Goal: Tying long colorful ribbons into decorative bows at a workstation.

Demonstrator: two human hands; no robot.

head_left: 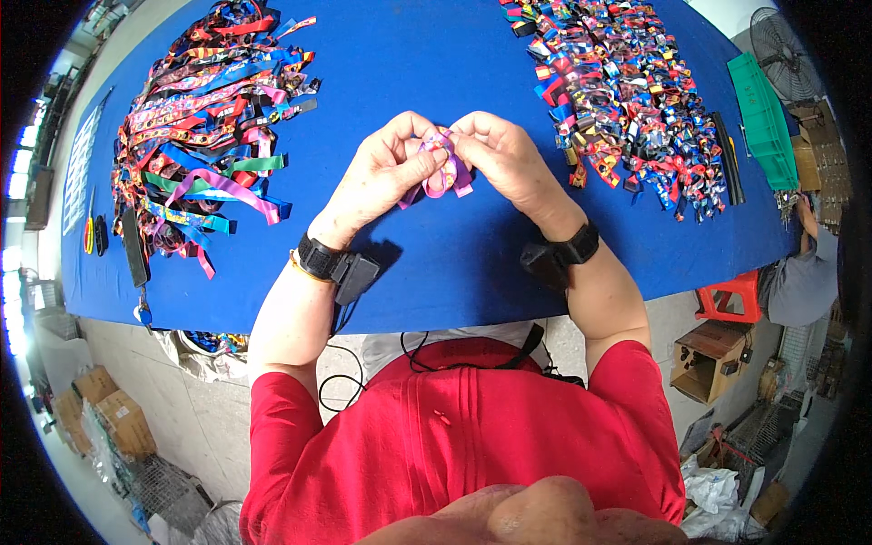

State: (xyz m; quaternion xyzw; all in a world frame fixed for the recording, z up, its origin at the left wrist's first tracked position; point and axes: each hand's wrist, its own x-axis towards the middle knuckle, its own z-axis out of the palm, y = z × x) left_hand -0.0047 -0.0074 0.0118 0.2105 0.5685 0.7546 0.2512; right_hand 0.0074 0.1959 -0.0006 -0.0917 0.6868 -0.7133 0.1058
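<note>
Above the blue table, a purple-pink patterned ribbon (438, 182) is bunched and looped between my two hands. My left hand (389, 168) is closed, pinching it between thumb and fingers. From the other side, my right hand (501, 156) grips the top of the loop with thumb and forefinger. The ribbon's short ends hang below the fingers; just how it is folded is partly hidden. To the left lies a wide heap of long flat printed ribbons (204, 118) in many colours. On the right, many short looped or knotted ribbons (627, 118) lie in dense rows.
The blue tabletop (391, 64) spans between the piles. Scissors (89, 234) and a dark strip (134, 250) lie at left. A green crate (761, 118) and a fan (783, 54) are at far right, near another person's arm (807, 218) and a red stool (729, 298).
</note>
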